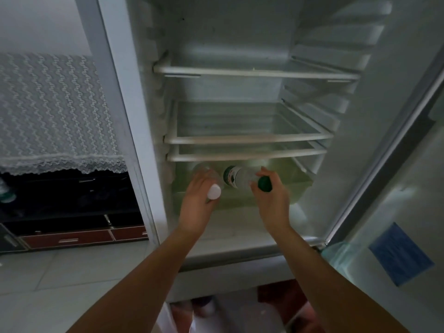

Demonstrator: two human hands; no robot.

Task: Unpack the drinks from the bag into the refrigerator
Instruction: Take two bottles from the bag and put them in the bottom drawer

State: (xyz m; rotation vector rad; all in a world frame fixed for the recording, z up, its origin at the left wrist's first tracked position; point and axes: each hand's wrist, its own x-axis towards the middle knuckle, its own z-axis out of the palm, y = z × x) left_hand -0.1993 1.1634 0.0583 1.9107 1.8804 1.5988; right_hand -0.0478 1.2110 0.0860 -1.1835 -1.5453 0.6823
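The refrigerator [240, 73] stands open with bare glass shelves. Both my hands reach into its green bottom drawer [300, 186]. My left hand [197, 200] grips a clear bottle with a white cap [214, 191], its neck toward me and its body pointing into the drawer. My right hand [271, 195] holds a clear bottle with a green cap and green label [236, 176], lying on its side over the drawer. The bag is out of view.
The refrigerator door [396, 212] hangs open on the right, with a blue sticker on it. At left stands a dark cabinet with red drawers [72, 239], topped by a white lace cloth. Pale floor tiles lie below.
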